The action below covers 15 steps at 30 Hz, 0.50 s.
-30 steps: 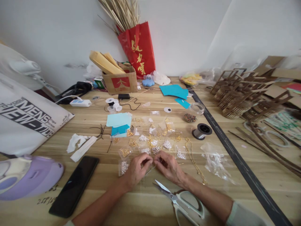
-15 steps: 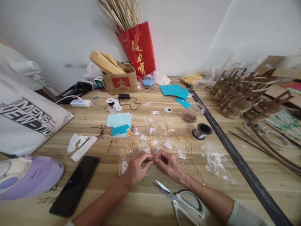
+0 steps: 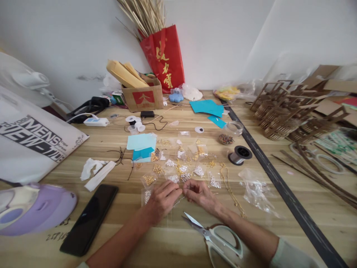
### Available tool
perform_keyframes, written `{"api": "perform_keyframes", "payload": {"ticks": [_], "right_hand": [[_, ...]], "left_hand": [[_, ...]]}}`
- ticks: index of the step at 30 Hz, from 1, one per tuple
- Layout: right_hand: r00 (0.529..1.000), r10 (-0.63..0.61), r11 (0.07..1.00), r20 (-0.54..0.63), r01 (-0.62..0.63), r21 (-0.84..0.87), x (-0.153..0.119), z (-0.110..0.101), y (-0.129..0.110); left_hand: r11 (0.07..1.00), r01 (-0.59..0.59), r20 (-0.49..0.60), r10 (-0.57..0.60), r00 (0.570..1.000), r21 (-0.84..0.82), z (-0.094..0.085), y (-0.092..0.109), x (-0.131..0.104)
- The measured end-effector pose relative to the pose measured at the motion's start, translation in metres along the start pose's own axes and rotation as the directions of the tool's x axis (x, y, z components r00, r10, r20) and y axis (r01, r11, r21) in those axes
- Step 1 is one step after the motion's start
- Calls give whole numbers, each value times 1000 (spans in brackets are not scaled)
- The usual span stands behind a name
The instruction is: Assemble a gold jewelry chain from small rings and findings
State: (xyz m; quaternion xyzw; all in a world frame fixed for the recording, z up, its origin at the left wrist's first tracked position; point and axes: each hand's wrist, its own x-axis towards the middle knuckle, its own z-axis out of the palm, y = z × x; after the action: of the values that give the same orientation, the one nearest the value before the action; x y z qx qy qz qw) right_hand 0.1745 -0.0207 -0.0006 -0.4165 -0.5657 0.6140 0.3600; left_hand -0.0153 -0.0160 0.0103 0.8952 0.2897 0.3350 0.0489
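Fingertip to fingertip, my left hand [image 3: 165, 198] and my right hand [image 3: 198, 193] meet low over the table, both closed in a pinch. Whatever is between the fingers is too small to make out. A thin silvery chain [image 3: 179, 201] trails out beneath them. Just beyond lie small clear bags and heaps of gold beads [image 3: 157, 169] and silver beads [image 3: 198, 171]. Right of my right hand stretches a gold chain [image 3: 229, 186]. White-handled scissors [image 3: 208, 234] lie below my hands, blades apart and pointing up-left.
To the left lie a black phone [image 3: 89, 219], white paper strips [image 3: 99, 180] and a purple device [image 3: 41, 208]. A wire spool [image 3: 240, 155], a bead jar [image 3: 226, 139] and a crumpled plastic bag [image 3: 255, 190] are on the right. Brown woven baskets [image 3: 284, 111] stand farther right.
My left hand has rolled over, so its back now faces up and its fingers are more folded. My right hand has barely moved. The objects on the table lie as before.
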Motion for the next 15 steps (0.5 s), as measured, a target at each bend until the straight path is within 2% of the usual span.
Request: {"api": "perform_keyframes", "payload": {"ticks": [6,15], "right_hand": [[999,39,996,27,-41,78,2,-1,0],[998,52,996,36,-54,72,1,-2,-4]], "left_hand": [[998,-68,38,68,997,16,-5,0,1],[999,-14,28,16,999,-50,-1,-2,-1]]}}
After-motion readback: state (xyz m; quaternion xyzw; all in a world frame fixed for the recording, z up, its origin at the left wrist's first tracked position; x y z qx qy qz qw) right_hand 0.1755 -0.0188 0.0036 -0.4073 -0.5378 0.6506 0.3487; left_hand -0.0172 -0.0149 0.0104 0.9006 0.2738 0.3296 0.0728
